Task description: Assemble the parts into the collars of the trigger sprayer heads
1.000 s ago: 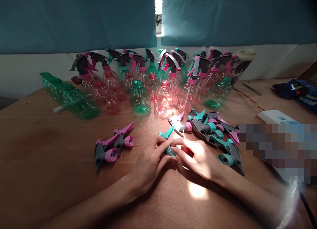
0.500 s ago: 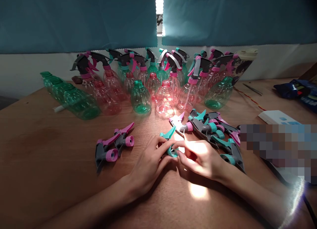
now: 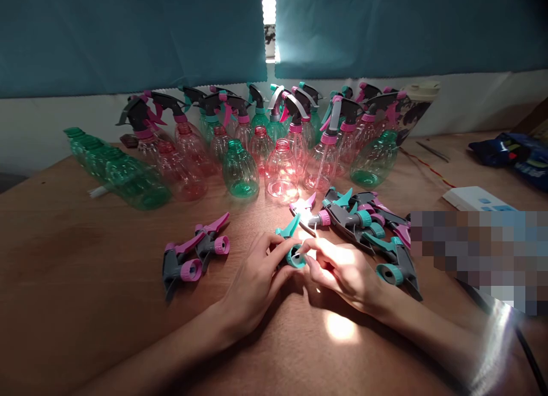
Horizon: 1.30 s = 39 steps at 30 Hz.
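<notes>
Hands [image 3: 257,276] at spray head [image 3: 281,233]: teal trigger [image 3: 291,226] slanting forward-right, collar [image 3: 295,257] facing near side.

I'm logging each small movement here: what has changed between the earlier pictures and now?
The right hand's thumb has shifted slightly rightward, baring more of the teal collar's opening. Nothing was visibly grasped or released. The left hand still holds that spray head; the bottles and loose spray heads stayed put.

No text can be read; pale marks on the dark blue packet [image 3: 492,150] are too blurred.
</notes>
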Motion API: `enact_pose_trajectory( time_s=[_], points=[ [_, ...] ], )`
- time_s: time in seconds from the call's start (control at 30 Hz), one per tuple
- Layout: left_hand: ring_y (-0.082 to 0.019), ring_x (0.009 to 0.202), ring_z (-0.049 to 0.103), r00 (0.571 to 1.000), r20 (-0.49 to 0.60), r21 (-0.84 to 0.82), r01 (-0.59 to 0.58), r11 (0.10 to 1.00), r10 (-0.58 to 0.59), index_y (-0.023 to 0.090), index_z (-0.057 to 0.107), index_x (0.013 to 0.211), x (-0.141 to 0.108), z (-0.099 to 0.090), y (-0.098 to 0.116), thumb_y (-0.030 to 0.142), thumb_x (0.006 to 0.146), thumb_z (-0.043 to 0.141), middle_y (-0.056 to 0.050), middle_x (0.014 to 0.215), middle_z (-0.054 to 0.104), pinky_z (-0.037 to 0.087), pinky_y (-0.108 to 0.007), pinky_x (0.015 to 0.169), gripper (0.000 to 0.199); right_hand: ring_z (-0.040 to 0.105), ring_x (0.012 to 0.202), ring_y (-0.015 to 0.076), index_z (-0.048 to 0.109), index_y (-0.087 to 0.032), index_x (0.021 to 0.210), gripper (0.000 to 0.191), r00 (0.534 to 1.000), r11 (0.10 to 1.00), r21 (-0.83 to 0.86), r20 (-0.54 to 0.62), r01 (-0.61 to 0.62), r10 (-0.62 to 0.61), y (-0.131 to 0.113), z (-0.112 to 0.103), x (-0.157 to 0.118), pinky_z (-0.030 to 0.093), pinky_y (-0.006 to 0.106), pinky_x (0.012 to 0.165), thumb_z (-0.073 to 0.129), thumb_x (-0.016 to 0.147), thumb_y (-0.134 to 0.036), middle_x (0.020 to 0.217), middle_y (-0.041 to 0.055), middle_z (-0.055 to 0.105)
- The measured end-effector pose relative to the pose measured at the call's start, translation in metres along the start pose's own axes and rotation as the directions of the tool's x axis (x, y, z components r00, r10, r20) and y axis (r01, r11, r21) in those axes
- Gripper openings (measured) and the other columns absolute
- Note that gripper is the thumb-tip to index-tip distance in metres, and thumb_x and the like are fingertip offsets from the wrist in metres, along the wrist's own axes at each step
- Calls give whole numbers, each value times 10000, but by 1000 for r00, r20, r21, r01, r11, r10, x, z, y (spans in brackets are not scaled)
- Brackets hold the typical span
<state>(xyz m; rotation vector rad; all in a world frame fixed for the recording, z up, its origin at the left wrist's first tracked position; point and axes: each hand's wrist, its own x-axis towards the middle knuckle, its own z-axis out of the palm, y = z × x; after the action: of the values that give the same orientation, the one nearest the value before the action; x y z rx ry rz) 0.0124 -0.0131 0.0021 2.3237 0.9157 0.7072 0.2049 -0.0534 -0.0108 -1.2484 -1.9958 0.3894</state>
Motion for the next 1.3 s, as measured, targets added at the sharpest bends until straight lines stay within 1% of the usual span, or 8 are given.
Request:
enact_pose_trajectory(
  time_s=[0.13,0.2,0.37,0.5,0.7,0.83,1.0,1.3],
  points=[
    [-195,907,544,990,-82,16,117,993,-115,211,616,1099,5,-4,-5,191,873,552,-43,991,534,476,-332,822,236,486,433,112,592,-172,1011,183,980,996,-90,-197,-21,3,3,-5,0,428,228,476,460,902,-235,523,-44,508],
    [-186,866,546,980,-118,14,165,986,-163,210,620,1091,7,-6,-8,208,870,562,-41,999,529,480,-323,783,229,492,433,114,603,-165,984,173,976,991,-136,-217,-3,-27,6,-4,2,431,232,482,467,900,-231,522,-41,510],
    [-164,801,537,960,-165,-21,225,974,-225,219,624,1089,10,-7,-8,241,866,576,-25,973,523,475,-306,750,229,580,556,125,633,-161,792,199,1000,990,-135,-5,-28,28,5,-2,8,435,243,551,462,888,-195,698,34,663],
    [-161,809,528,953,-177,-42,242,969,-245,210,631,1067,11,-8,-5,246,863,582,-21,963,520,467,-306,773,213,515,476,106,674,-199,804,140,975,987,-119,181,-108,128,-1,-7,6,370,229,496,554,754,-147,537,-41,595],
    [-152,781,534,958,-165,-35,233,972,-236,226,624,1105,8,-7,-7,241,862,584,-22,971,525,481,-299,731,247,461,472,99,623,-199,793,69,954,961,-125,143,-245,262,-1,-5,9,326,227,482,563,777,-229,528,-52,534],
    [-148,768,535,963,-155,-33,220,975,-223,230,612,1130,6,-6,-8,238,863,590,-26,984,526,483,-299,724,267,475,538,109,555,-204,757,70,959,958,-163,119,-236,257,-1,-4,11,312,231,504,550,813,-246,611,-39,546],
    [-135,729,535,963,-132,-68,227,971,-235,233,595,1142,4,-4,-7,224,875,568,-28,1004,510,487,-295,713,268,491,590,121,573,-197,813,131,933,949,-113,183,-293,309,2,-9,13,316,238,519,508,881,-288,682,-17,571],
    [-157,799,540,981,-60,-110,179,978,-186,264,556,1209,-2,-1,-1,162,884,538,-31,1012,506,496,-299,752,341,527,735,156,550,-179,836,185,931,951,-59,193,-303,309,5,-9,9,415,281,649,556,870,-361,843,26,541]
  ],
)
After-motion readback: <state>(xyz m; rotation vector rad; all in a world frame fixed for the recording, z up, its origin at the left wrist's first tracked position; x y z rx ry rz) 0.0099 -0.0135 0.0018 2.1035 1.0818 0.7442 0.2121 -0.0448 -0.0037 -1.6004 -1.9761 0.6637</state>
